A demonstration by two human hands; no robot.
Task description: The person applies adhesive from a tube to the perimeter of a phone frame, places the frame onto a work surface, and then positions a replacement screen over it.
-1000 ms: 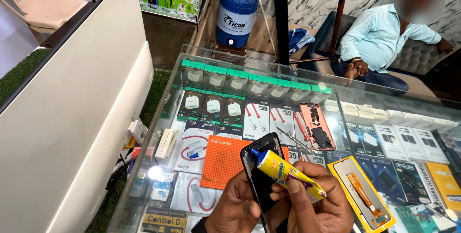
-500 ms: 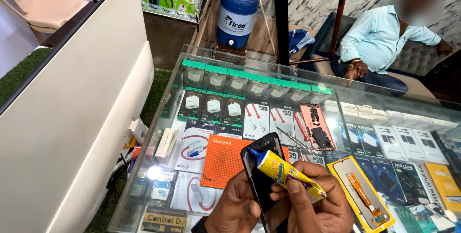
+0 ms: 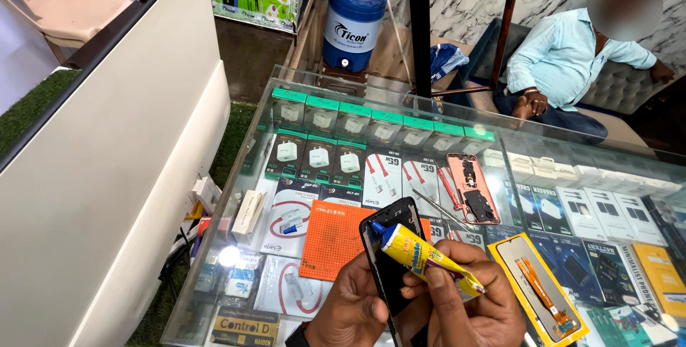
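1. Since the earlier frames almost nothing has moved: both hands and the glue tube keep their pose over the glass worktop (image 3: pixel 236 247).
2. The left hand (image 3: pixel 354 311) is clamped on a black phone frame (image 3: pixel 391 247), holding it tilted above the worktop.
3. The right hand (image 3: pixel 468 304) is closed on a yellow glue tube (image 3: pixel 421 255), whose blue nozzle touches the frame's upper left edge.
4. An orange mat (image 3: pixel 336 240) lies just beyond; a yellow-edged screen part (image 3: pixel 539 286) lies right; a pink phone back (image 3: pixel 471 188) lies farther off.
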